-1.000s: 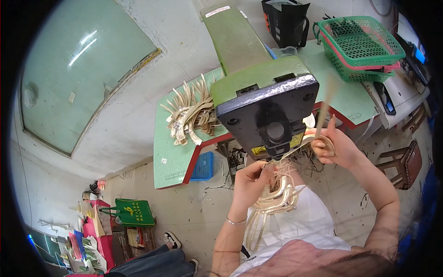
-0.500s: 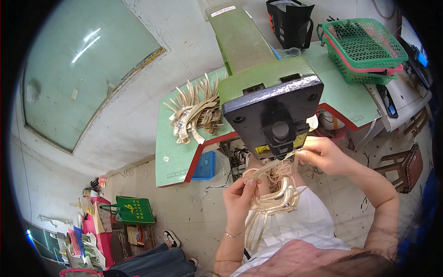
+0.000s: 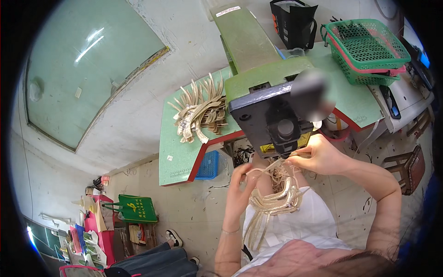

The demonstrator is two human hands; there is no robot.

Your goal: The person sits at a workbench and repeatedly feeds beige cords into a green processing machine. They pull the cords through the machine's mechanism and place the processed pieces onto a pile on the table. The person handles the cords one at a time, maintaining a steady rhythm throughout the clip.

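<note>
**Gold strap under the machine head, bundle waiting in your lap**

The thin pale-gold strap piece (image 3: 277, 165) sits just below the head of the dark, green-topped stitching machine (image 3: 272, 111), stretched between your hands. A pile of similar gold strap pieces (image 3: 200, 111) lies on the green worktop (image 3: 177, 152) to your left; judging by that, some appear finished, while the loose gold bundle in your lap (image 3: 272, 203) looks still to do. Your right hand (image 3: 318, 154) pinches the strap end shut right against the machine. Your left hand (image 3: 240, 187) curls closed around the strap's lower loop, near the bundle.
</note>
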